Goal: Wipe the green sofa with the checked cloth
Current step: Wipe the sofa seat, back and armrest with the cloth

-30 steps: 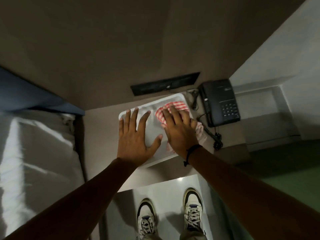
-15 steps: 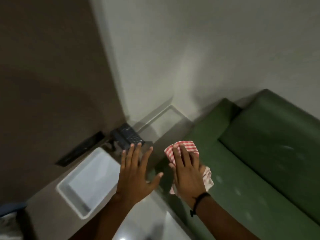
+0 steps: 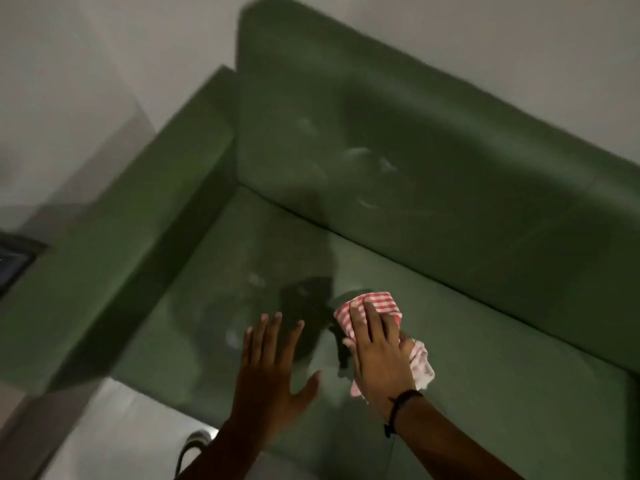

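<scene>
The green sofa fills most of the view, with its seat, backrest and left armrest showing pale smudges. A red-and-white checked cloth is bunched under my right hand, which holds it over the middle of the seat cushion; a pale corner of the cloth sticks out to the right of the wrist. Whether the cloth touches the cushion I cannot tell. My left hand hovers flat with fingers spread over the seat's front part, just left of the cloth, holding nothing.
The sofa's left armrest stands against a pale wall. A dark object peeks in at the left edge. Light floor and one shoe show below the sofa's front.
The view swung right from the bedside table and white tray to the sofa. Both hands left the tray; my right hand carried the checked cloth over the sofa seat.
</scene>
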